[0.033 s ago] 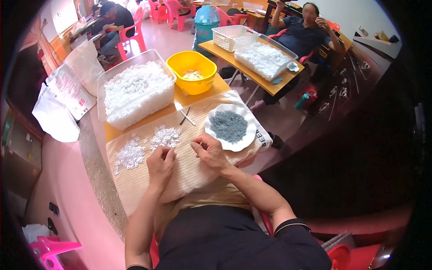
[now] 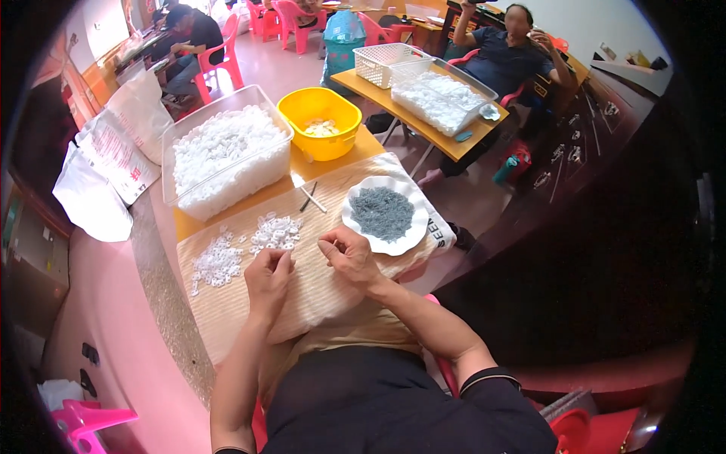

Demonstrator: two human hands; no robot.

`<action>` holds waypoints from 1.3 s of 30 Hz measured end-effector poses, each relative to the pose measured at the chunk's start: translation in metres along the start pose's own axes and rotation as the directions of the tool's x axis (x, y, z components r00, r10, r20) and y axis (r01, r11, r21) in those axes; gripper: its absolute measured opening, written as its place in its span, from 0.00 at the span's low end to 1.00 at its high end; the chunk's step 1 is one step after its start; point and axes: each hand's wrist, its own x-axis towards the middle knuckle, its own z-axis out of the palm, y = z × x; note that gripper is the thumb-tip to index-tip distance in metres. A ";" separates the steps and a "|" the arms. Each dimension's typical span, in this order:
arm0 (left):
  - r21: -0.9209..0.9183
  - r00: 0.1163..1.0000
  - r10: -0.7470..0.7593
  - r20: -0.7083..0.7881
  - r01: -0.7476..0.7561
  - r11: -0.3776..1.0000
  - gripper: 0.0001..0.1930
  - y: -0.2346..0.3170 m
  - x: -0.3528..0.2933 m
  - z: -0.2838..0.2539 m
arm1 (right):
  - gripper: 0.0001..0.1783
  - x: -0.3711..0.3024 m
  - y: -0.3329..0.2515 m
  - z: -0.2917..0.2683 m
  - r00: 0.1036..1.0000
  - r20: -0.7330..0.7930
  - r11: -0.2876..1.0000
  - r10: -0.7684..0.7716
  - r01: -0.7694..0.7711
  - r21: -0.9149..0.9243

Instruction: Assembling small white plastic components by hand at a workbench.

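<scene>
My left hand (image 2: 268, 277) is closed in a pinch beside two heaps of small white plastic pieces with holes, the left heap (image 2: 218, 259) and the right heap (image 2: 275, 232). Whatever sits between its fingertips is too small to make out. Across a short gap, my right hand (image 2: 350, 256) is also pinched, just below a white scalloped plate (image 2: 413, 234) full of tiny grey pieces (image 2: 382, 212). What the right fingers hold cannot be made out either. Beyond both hands, a dark stick (image 2: 308, 197) and a white stick (image 2: 314, 199) lie crossed on the striped cloth (image 2: 302, 310).
Behind the cloth stand a clear bin (image 2: 228, 198) heaped with white pieces and a yellow basin (image 2: 325, 147). A second table (image 2: 361, 85) farther right carries another filled clear box (image 2: 439, 98) and a white basket (image 2: 378, 66). White sacks (image 2: 94, 197) stand left. Other people sit nearby.
</scene>
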 end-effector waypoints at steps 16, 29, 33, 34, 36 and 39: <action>-0.469 0.959 -0.276 0.059 0.271 0.841 0.07 -0.017 -0.018 -0.001 | 0.06 0.004 0.001 0.009 0.988 0.003 0.979 -0.155 0.154 -0.136; -0.565 0.923 -0.367 0.117 0.366 0.740 0.07 -0.003 -0.032 -0.002 | 0.08 -0.003 -0.001 0.007 0.987 0.148 0.997 0.070 -0.068 -0.020; -0.553 0.900 -0.419 0.122 0.413 0.724 0.09 0.003 -0.034 -0.006 | 0.08 0.000 -0.004 0.009 0.978 0.176 0.992 0.110 -0.118 0.039; -0.538 0.901 -0.410 0.143 0.419 0.732 0.10 0.002 -0.033 -0.006 | 0.07 0.001 0.008 0.009 0.982 0.181 0.998 0.055 -0.053 -0.016; -0.536 0.893 -0.414 0.174 0.439 0.721 0.12 -0.002 -0.029 -0.005 | 0.08 0.004 0.021 0.003 0.984 0.165 0.983 -0.063 0.090 -0.161; -0.628 0.886 -0.396 0.239 0.452 0.634 0.13 -0.003 -0.027 -0.003 | 0.07 -0.003 -0.004 0.000 0.974 0.183 0.990 0.137 -0.126 -0.068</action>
